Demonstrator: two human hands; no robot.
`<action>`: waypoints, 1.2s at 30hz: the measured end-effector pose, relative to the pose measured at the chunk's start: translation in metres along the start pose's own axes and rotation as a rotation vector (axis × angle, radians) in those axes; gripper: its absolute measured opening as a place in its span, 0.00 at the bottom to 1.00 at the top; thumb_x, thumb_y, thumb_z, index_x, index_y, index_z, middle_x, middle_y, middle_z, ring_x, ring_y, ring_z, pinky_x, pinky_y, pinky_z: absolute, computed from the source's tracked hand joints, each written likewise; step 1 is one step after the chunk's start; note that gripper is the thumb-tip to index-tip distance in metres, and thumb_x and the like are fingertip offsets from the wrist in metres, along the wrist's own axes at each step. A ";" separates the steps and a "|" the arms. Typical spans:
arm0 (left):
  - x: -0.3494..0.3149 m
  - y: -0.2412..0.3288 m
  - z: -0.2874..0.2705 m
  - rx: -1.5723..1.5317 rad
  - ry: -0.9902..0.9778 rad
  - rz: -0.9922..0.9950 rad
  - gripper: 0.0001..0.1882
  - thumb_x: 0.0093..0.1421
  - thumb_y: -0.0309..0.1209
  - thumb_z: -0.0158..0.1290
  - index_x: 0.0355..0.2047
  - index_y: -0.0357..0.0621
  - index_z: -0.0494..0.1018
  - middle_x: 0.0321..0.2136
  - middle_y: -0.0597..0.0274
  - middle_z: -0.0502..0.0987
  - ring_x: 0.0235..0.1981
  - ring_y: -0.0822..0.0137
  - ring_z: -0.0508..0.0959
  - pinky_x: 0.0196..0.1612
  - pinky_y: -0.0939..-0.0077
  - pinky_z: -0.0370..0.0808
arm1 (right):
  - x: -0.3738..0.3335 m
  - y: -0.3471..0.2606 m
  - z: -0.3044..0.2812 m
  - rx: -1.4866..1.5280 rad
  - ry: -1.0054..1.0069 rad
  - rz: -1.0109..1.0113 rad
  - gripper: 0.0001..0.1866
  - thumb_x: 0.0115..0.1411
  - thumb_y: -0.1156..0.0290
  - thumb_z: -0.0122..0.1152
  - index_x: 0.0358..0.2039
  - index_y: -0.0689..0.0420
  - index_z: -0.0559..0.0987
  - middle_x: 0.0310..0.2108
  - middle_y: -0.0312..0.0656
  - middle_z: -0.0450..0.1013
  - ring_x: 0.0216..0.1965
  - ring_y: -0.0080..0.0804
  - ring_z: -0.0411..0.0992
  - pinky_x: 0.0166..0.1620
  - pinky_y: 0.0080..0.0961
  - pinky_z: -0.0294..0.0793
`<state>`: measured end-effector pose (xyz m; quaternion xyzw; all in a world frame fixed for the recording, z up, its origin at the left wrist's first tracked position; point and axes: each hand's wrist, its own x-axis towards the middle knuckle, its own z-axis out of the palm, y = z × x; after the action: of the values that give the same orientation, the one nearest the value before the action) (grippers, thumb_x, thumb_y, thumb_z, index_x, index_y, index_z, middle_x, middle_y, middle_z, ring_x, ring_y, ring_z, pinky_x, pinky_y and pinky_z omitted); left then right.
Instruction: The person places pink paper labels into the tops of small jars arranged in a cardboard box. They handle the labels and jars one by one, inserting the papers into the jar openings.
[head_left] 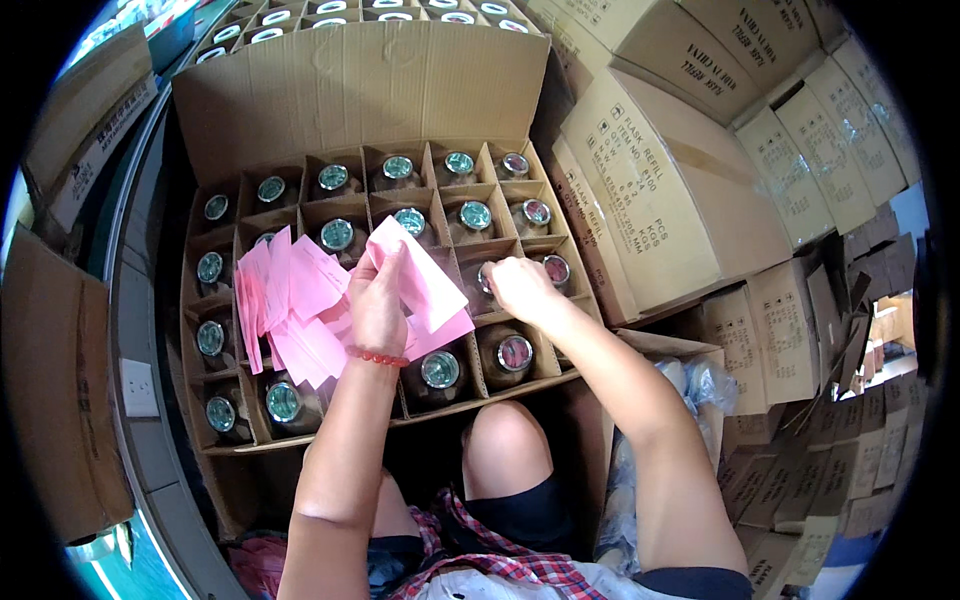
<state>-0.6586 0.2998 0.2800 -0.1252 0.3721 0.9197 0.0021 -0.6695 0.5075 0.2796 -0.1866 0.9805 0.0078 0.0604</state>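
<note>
"Holding what, the left hand [378, 295] in the head view?"

"Pink slips [425, 275]. Its fingers are closed on them, with the thumb on top, over the open carton [360, 95]."

"Are there others?"

"A loose spread of slips [300, 330] lies just left of that hand, across the dividers and some flasks [440, 370]."

"And the right hand [528, 288]?"

"It's right of the slips, with curled fingers at the mouth of one flask [485, 278]. Whether they grip the rim or something in it, I can't tell; the hand covers most of it."

"How do the flasks stand?"

"Upright, one to a compartment, round mouths up. Most look greenish at the mouth; several on the right look pinkish."

"Anything around?"

"More flasks in dividers beyond the raised flap, stacked cartons [655, 190] to the right, and a red bead bracelet [378, 357] on the left wrist."
</note>
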 end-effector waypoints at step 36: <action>-0.017 -0.007 -0.009 1.927 -0.491 0.296 0.22 0.46 0.41 0.64 0.36 0.40 0.72 0.37 0.53 0.74 0.40 0.51 0.75 0.41 0.59 0.73 | 0.044 0.056 -0.066 0.749 0.122 0.184 0.11 0.59 0.80 0.51 0.39 0.65 0.79 0.27 0.44 0.78 0.27 0.24 0.77 0.28 0.19 0.76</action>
<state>-0.6390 0.3008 0.2731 0.1706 0.9588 0.2177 0.0648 -0.7388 0.5410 0.3397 -0.0631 0.9300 -0.3563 0.0650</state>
